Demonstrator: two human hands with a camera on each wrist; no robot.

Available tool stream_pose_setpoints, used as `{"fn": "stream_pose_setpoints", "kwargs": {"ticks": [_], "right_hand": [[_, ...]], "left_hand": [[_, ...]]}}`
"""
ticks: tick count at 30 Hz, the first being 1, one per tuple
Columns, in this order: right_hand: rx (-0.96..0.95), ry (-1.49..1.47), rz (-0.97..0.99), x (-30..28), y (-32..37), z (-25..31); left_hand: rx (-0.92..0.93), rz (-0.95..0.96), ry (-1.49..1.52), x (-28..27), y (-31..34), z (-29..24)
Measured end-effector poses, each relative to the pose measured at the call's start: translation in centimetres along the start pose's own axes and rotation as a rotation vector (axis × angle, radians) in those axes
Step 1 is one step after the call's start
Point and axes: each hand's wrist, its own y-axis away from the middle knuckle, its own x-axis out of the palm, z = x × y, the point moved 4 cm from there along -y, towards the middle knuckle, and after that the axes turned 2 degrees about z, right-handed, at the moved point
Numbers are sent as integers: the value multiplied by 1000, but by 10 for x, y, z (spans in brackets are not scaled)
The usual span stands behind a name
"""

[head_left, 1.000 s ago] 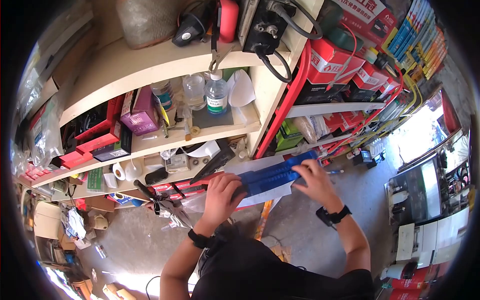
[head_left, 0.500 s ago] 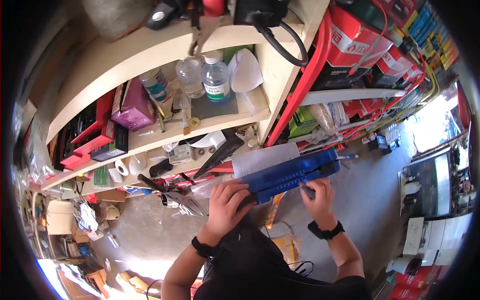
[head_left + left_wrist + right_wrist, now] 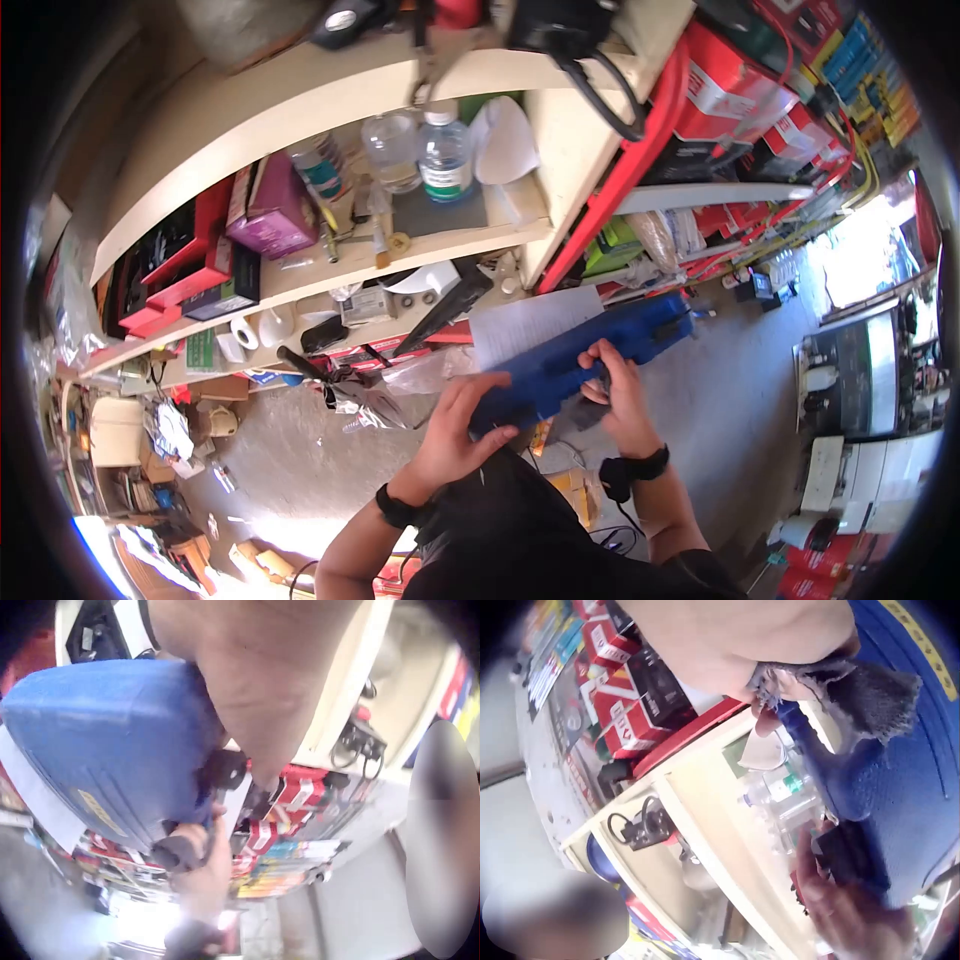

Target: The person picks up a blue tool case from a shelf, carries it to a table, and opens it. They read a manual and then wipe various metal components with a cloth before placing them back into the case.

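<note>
A blue plastic case (image 3: 648,328) with a moulded handle slants in front of my body in the head view. My left hand (image 3: 463,428) grips its left end, thumb on the near side and fingers over the far side. With bent fingers my right hand (image 3: 627,408) holds a frayed grey rag (image 3: 881,697) against the case near the handle (image 3: 847,780). In the left wrist view the case's broad side (image 3: 112,742) carries a yellow label (image 3: 101,811). A dark part (image 3: 847,855) of the case shows beside the left fingers in the right wrist view.
A printed white sheet (image 3: 530,325) lies behind the case. Cream shelves (image 3: 470,248) ahead hold bottles (image 3: 443,160), boxes (image 3: 275,215) and small tools. A folded umbrella (image 3: 355,400) leans below them at the left. Red boxes (image 3: 715,85) fill the rack at the right.
The right hand has moved from the case's right end leftward to near its handle, and the grey rag now shows in it. The left hand stays at the left end.
</note>
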Motion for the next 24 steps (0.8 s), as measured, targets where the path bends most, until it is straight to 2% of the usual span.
{"fn": "stream_pose_setpoints", "kwargs": {"ticks": [2, 3, 4, 5, 6, 7, 8, 9, 10, 11, 12, 14, 15, 17, 21, 22, 23, 24], "right_hand": [[41, 53, 59, 10, 11, 19], [34, 255, 90, 15, 18, 27], [22, 455, 116, 20, 25, 36], [23, 608, 197, 30, 33, 45], [29, 623, 196, 25, 36, 43], [-11, 784, 288, 23, 42, 40], [-53, 946, 383, 21, 48, 38], [-2, 1093, 404, 18, 53, 37], [2, 1112, 408, 19, 59, 34], [29, 1240, 433, 21, 64, 29], [49, 1365, 459, 23, 68, 25], [43, 1390, 481, 25, 75, 12], [79, 1434, 467, 24, 78, 8], [169, 1586, 471, 9, 82, -7], [155, 1799, 565, 16, 90, -33], [118, 1917, 659, 17, 91, -40], [84, 2032, 755, 16, 93, -47], [88, 2026, 745, 14, 94, -51]], "left_hand": [[-104, 298, 494, -1, 12, 13], [-191, 464, 599, 5, 22, 19], [-200, 457, 606, 9, 28, 23], [-295, 485, 827, 22, 34, 24], [-384, 510, 1052, 35, 40, 28], [-468, 618, 1182, 51, 49, 42], [-460, 612, 1195, 64, 52, 54], [-690, 556, 1569, 81, 53, 60], [-925, 476, 1940, 98, 54, 61], [-971, 421, 1989, 111, 49, 62], [-951, 411, 1998, 121, 43, 59], [-722, 516, 2261, 132, 26, 44], [-744, 481, 2180, 137, 29, 41], [-741, 465, 2211, 139, 44, 44], [-718, 384, 2316, 136, 69, 48], [-708, 342, 2317, 134, 73, 46], [-774, 262, 2364, 150, 86, 60], [-783, 272, 2362, 163, 97, 70]]}}
